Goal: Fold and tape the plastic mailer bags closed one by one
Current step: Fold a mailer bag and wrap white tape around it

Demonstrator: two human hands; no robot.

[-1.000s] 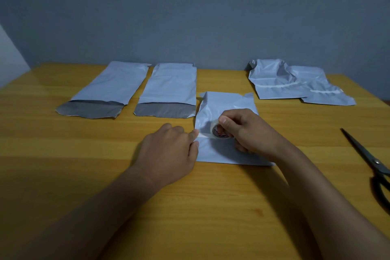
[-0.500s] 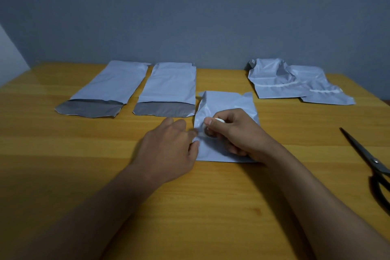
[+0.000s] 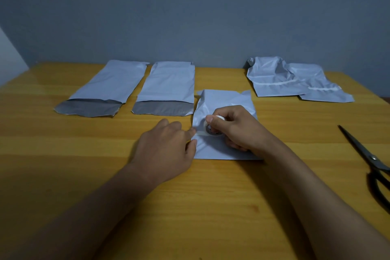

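- The folded mailer bag is pale blue-white plastic, creased, lying flat near the middle of the table, its lower edge facing the person.
- The right hand grips a small tape roll on the bag, thumb and fingers curled round it; a strip of tape runs from the roll to the bag's left edge.
- The left hand rests at the bag's left edge, fingertips pressing the tape end down; fingers are nearly straight.
- Two unfolded mailer bags lie side by side toward the far-left part of the table, grey open flaps facing the person. The right one of the pair lies just beside the folded bag.
- Two taped mailer bags overlap near the far-right corner.
- Black scissors lie at the right edge, well apart from the hands.
- Bare wood shows along the near edge, around both forearms, and between the folded bag and the scissors.
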